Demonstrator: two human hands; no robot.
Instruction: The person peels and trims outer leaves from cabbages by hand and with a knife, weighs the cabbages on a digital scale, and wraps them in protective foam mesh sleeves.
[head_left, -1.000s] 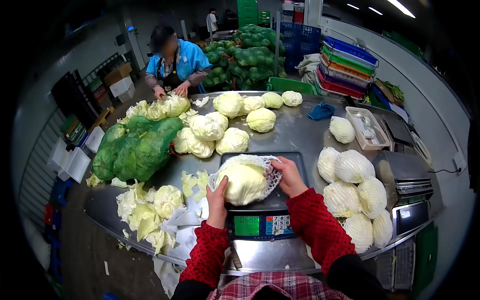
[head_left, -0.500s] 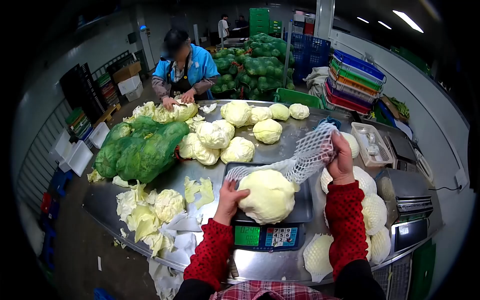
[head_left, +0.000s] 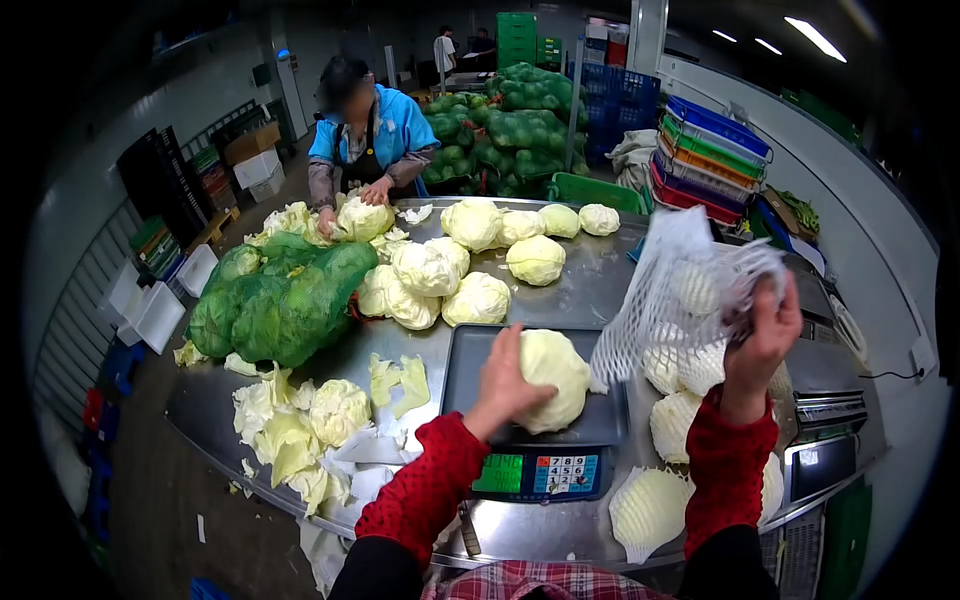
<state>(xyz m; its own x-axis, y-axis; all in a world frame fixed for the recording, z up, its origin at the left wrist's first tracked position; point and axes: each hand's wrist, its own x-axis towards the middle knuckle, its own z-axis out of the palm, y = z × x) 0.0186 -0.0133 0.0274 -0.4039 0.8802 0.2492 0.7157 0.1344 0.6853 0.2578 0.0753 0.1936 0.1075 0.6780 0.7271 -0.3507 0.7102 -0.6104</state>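
A peeled pale cabbage rests on the dark tray of the scale. My left hand lies against its left side, fingers apart. Raised at the right, my right hand grips a white foam net, which hangs stretched out to the left, its lower end near the cabbage. Under and behind the net, several net-wrapped cabbages are partly hidden. Another netted one lies right of the scale's green display.
Bare cabbages and a green mesh sack lie on the metal table. Loose leaves are at the left. Across the table a co-worker handles a cabbage. Stacked colored crates stand back right.
The net has come off the cabbage and swung up to the right with my right hand. The cabbage sits upright on the scale, and my left hand has moved onto its side.
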